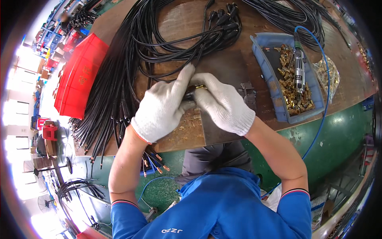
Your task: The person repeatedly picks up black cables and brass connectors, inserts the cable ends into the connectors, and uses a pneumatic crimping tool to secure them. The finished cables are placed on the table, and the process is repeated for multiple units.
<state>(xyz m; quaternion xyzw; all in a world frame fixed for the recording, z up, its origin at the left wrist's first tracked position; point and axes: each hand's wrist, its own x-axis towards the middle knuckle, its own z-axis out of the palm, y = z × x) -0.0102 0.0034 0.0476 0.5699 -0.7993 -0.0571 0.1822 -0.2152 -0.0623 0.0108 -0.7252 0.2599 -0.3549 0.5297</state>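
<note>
Between left hand (161, 104) and right hand (223, 104), both grasping, we've black connector (190, 95), brass piece (199, 86); likely fitting step, next needs alignment.

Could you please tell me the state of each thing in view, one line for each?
left hand: gloved, closed on black connector
right hand: gloved, closed there too
black connector: held, partly hidden
black cables: some coiled, some straighter
blue bin: open, part-filled
brass fittings: loose, heaped
hand tool: lying over blue bin, running unclear
blue hose: curved, attached to tool
</note>
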